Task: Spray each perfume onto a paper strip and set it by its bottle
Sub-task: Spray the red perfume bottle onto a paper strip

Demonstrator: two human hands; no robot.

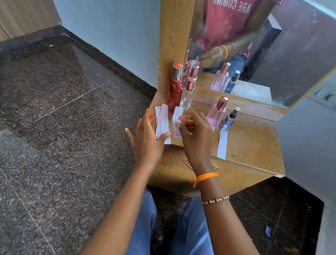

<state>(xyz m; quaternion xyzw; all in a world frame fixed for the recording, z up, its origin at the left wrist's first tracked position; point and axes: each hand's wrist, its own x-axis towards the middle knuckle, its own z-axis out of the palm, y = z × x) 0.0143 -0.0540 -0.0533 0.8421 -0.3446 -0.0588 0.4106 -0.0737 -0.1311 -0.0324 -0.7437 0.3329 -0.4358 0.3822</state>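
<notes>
4 perfume bottles stand on the wooden surface (252,142) w/ a mirror (280,45) behind at 12 o'clock. From 9 to 3 o'clock: tall red bottle (175,87), clear bottle w/ rose-gold cap (188,93), pink bottle (217,114), small blue bottle w/ dark sprayer (231,119).

Progress, as I read it: 1 paper strip (222,144) lies at 6 o'clock of the blue bottle, just touching its base, so that 1 looks done. A 2nd strip (177,116) lies at 6 o'clock of the clear bottle, under the right hand (195,133); fingers curled together, tips on the strip, prob pinching or pressing it, but can't tell if it's actually gripped. Looks like it's being set down there. Whether either strip has been sprayed can't be seen.

Spare strips (162,121) sit in a loose stack at 6 o'clock of the red bottle, near the surface's 9 o'clock edge. Left hand (147,137) is spread, fingers apart, holding nothing, thumb resting on the stack's near end.

Left to do, judging by layout: pink bottle has no strip by it; red has only the stack, not clearly its own strip. So approx 2 of 4 placed, 2 to go.
</notes>
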